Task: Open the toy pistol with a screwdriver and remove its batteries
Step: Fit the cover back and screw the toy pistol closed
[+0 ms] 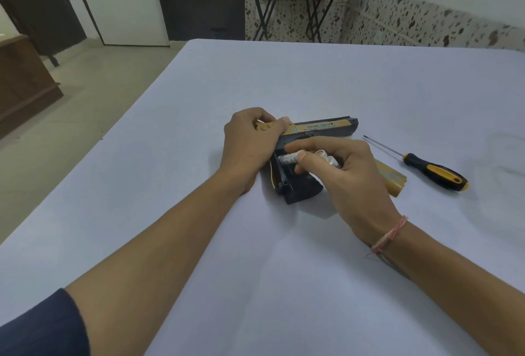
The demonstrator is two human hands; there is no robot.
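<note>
Two hands work on a toy pistol [326, 127] that lies on its side on a table [312, 77] covered in pale cloth. The left hand [250, 142] curls round the pistol's rear end, its thumb pressed on the gold top near the hammer. The barrel, black with a gold strip, points off to the right, beyond the fingertips of the right hand [343, 168]. That hand reaches over the black grip, whose side stands open. Its thumb and forefinger pinch the silvery batteries [287, 159] at the open compartment, between the two hands. More of the cells show under its curled fingers, but I cannot tell whether they are lifted free or seated in the grip. Just right of the right hand, partly hidden behind it, a gold cover [393, 180] lies flat on the cloth. Farther right, apart from the cover, rests a screwdriver [434, 169] with a black and yellow handle, its thin shaft pointing toward the barrel. A pink thread [389, 234] circles the right wrist.
</note>
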